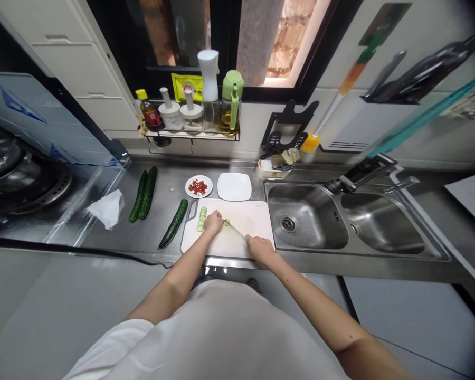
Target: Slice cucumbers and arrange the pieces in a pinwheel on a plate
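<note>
My right hand (260,249) is closed around the handle of a knife (237,231), whose thin blade points left and away over the pale cutting board (253,216). My left hand (214,224) is at the blade's tip end, fingers drawn together; what they hold, if anything, is hidden. A small green cucumber slice (226,222) shows at the blade, just right of those fingers. Left of that hand, a row of overlapping cucumber slices (201,219) lies on the board. One whole cucumber (173,224) rests on the counter beside the board.
Behind the board stand a white plate of chopped red pieces (198,187) and a square white plate (234,187). Two more cucumbers (143,194) and a crumpled white cloth or paper (107,209) lie left. A double sink (309,216) adjoins the right; a condiment rack (193,135) hangs behind.
</note>
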Demonstrator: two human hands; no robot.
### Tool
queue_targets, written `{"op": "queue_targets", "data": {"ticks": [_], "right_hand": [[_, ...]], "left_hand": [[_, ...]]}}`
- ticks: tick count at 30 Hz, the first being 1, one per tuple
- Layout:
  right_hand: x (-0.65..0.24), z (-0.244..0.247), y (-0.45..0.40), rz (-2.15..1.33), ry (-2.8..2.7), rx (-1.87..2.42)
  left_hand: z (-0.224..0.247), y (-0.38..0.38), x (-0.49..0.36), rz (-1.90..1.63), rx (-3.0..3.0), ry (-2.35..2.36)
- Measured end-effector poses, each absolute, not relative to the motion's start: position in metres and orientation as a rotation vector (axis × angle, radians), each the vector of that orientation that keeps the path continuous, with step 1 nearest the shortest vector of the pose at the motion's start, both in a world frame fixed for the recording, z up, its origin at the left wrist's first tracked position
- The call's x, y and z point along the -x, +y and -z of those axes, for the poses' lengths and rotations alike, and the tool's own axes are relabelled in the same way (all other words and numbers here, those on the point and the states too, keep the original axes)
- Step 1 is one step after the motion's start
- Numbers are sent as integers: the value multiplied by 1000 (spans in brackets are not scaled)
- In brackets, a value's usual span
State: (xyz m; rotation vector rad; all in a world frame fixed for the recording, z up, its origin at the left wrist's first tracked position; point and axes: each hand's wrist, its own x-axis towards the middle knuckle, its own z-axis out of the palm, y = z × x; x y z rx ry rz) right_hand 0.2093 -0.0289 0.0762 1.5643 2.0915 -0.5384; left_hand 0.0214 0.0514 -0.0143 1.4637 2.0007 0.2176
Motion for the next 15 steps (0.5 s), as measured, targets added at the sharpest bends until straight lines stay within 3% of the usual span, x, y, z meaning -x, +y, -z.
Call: {"op": "queue_targets", "data": {"ticks": [15], "right_hand": [[-219,-75,-42,564,2083,-1595]], "left_hand": [[17,50,-20,-254,-1498,2002]]}}
